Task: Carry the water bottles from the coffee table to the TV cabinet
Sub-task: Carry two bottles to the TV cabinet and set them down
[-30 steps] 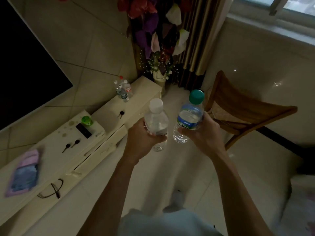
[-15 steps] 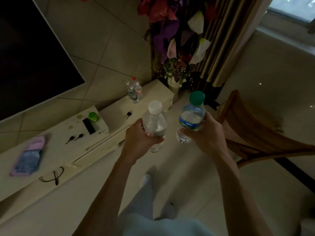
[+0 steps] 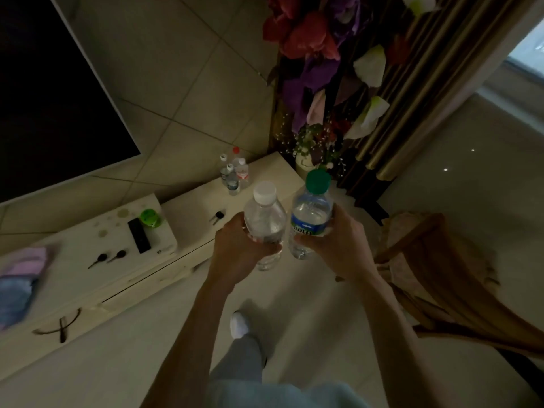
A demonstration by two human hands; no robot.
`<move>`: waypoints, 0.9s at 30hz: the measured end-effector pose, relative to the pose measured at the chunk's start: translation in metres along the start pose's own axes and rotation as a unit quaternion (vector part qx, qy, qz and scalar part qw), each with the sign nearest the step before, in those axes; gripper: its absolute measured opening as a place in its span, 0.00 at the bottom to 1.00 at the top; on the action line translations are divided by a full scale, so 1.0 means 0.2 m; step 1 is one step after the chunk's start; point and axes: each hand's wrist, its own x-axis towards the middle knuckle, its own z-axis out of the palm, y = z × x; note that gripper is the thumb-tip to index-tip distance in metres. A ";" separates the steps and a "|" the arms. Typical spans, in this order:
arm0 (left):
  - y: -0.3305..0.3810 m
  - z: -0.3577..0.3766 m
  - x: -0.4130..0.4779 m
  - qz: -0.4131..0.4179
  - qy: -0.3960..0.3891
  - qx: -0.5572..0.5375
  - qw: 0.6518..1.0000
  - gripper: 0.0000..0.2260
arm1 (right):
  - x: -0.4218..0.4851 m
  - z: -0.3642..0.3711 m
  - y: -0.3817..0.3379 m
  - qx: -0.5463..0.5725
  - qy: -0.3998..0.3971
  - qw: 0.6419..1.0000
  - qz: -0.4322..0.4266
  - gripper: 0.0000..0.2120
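Head view: both arms extend forward over the pale floor [image 3: 309,304], each carrying one water bottle.

- Left grip [image 3: 235,248]: fingers clamped round the lower body of the white-capped bottle [image 3: 265,222], which is upright and clear.
- Right grip [image 3: 338,245]: fingers clamped round the middle of the green-capped bottle [image 3: 312,213], at its blue label; this bottle is also upright.
- The two bottles are side by side, just apart or touching; which cannot be told.
- Both bottles are in the air in front of the TV cabinet [image 3: 194,210], near its right end, not resting on it.

On the cabinet top, toward the far right, stands a cluster of small bottles [image 3: 234,175]. A key [image 3: 217,216], a black remote [image 3: 139,235] and a green round object [image 3: 150,217] also lie there. A dark TV screen [image 3: 44,98] hangs on the tiled wall above. A flower arrangement [image 3: 318,69] stands past the cabinet end, beside a striped curtain [image 3: 426,83]. A wooden chair [image 3: 441,275] is to the right.
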 end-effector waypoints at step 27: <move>0.16 -0.17 1.16 -0.074 0.112 -0.028 0.991 0.32 | 1.44 0.28 -0.23 0.012 -0.106 0.991 -0.079 0.30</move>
